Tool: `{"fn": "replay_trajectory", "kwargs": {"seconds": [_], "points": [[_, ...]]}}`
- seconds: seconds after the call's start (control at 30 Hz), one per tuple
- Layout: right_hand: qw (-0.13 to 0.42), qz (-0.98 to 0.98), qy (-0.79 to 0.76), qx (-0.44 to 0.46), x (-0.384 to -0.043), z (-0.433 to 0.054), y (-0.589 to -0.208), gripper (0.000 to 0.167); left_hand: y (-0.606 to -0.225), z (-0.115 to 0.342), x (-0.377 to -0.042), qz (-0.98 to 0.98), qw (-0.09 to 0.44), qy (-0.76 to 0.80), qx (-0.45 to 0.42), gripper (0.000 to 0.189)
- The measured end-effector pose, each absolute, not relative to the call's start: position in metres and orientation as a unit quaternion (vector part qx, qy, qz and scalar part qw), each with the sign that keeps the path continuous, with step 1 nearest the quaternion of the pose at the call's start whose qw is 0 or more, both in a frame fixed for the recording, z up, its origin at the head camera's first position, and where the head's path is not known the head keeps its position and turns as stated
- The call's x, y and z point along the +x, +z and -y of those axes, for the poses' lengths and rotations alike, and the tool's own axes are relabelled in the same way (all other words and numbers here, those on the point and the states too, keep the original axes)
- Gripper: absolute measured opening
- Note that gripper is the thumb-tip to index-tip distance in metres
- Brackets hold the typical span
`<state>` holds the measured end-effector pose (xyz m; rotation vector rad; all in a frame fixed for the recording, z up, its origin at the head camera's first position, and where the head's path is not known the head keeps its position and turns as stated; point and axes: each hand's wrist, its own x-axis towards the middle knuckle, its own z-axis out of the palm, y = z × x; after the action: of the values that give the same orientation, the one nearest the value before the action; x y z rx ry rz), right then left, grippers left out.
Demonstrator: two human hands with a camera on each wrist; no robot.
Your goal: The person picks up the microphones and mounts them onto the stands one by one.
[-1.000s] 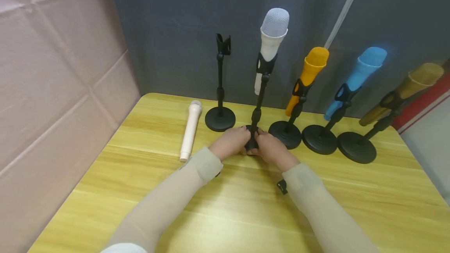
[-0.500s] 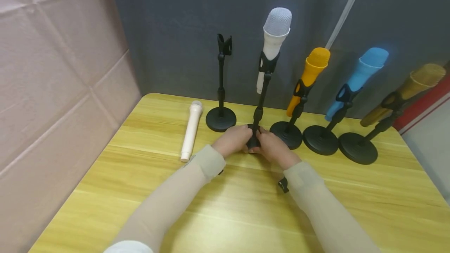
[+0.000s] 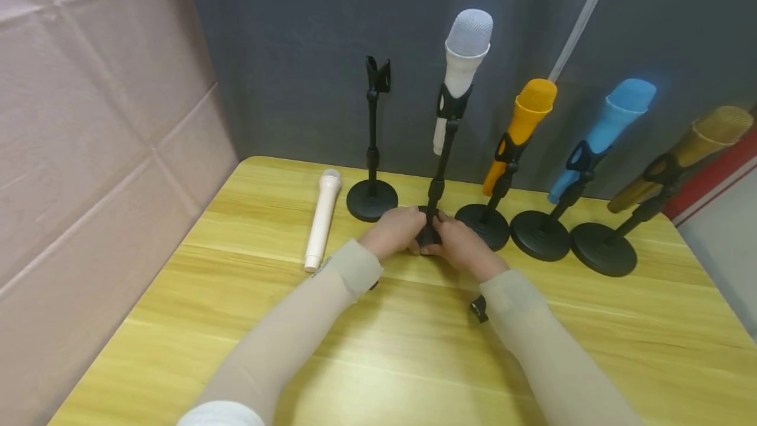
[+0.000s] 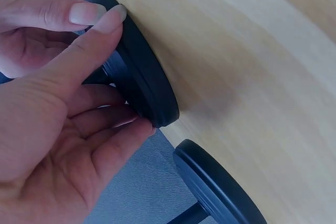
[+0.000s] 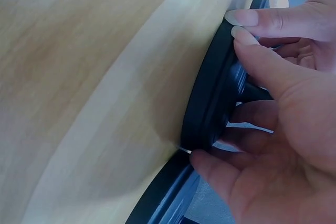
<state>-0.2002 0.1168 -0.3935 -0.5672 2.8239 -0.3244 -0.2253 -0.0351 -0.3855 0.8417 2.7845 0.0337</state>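
Observation:
Both hands hold the round black base of a microphone stand [image 3: 436, 190] that carries a white microphone [image 3: 460, 74] with a silver mesh head. My left hand [image 3: 395, 231] grips the base's left side. In the left wrist view, its thumb lies on the near rim of the base [image 4: 139, 69] and the other fingers curl along the side. My right hand [image 3: 464, 245] grips the right side likewise, thumb on the near rim in the right wrist view. The two thumb tips nearly meet. In the head view the hands cover much of the base.
Left of the hands stand a bare black microphone stand [image 3: 372, 150] and a pale pink microphone [image 3: 322, 219] lying on the wooden table [image 3: 378, 360]. To the right, in a row, are stands with an orange microphone [image 3: 529, 114], a blue one [image 3: 618, 117] and a gold one [image 3: 704, 140]. A dark panel [image 3: 296, 51] rises behind.
Held by both hands, the stand with the white microphone has shifted slightly right and toward the back, nearer the line of the other stands. Both hands keep their grip.

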Motion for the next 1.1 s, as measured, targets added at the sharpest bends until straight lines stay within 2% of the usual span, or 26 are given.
{"fn": "replay_trajectory", "kwargs": {"seconds": [0.67, 1.1], "points": [[0.126, -0.966, -0.129, -0.183, -0.201, -0.117, -0.396, 0.079, -0.385, 0.036, -0.223, -0.952, 0.115, 0.005, 0.283, 0.046], [0.137, -0.965, -0.127, -0.182, -0.202, -0.117, -0.395, 0.079, -0.394, 0.042, -0.213, -0.954, 0.072, 0.015, 0.291, 0.037]]}}
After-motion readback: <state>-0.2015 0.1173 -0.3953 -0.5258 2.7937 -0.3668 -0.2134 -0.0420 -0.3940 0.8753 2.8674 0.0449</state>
